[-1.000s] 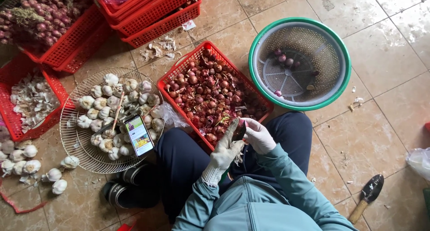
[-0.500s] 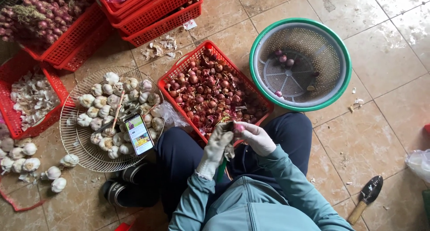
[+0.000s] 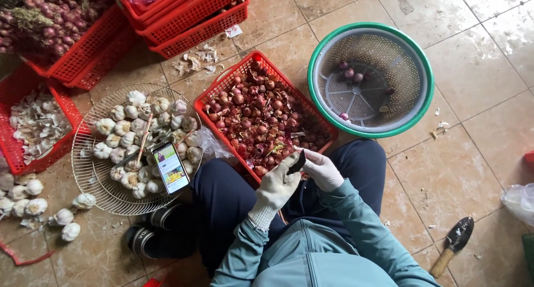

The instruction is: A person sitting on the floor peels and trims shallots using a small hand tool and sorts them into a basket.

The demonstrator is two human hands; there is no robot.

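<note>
While the person squatted on the tan tiled floor (image 3: 456, 164), both gloved hands met just above the knees. The left hand (image 3: 276, 185) had its fingers curled shut around a small dark knife (image 3: 296, 163), and the right hand (image 3: 321, 169) was clenched close against it; whether it pinched a shallot I could not tell, since the gloves hid whatever lay between them. The tiles were scuffed and littered with scraps of papery skin.

Just beyond the hands sat the red basket (image 3: 222, 89), tilted cornerwise to the person and heaped with small reddish-brown shallots (image 3: 261, 117), their skins glossy in places and flaking in others. To its left lay a round wire tray (image 3: 83, 170) of white garlic bulbs (image 3: 119, 128), with a lit phone (image 3: 171, 167) propped on its near edge and more loose bulbs on the floor beside it. To the right stood a green-rimmed colander (image 3: 424, 97), its grey mesh bowl holding only a few peeled shallots.

Near the person's right side a short trowel (image 3: 453, 245) with a wooden handle lay alone on the tiles. Farther off, stacked red crates (image 3: 194, 14) lined the top edge, one piled with purple shallots, another on the left holding garlic skins.
</note>
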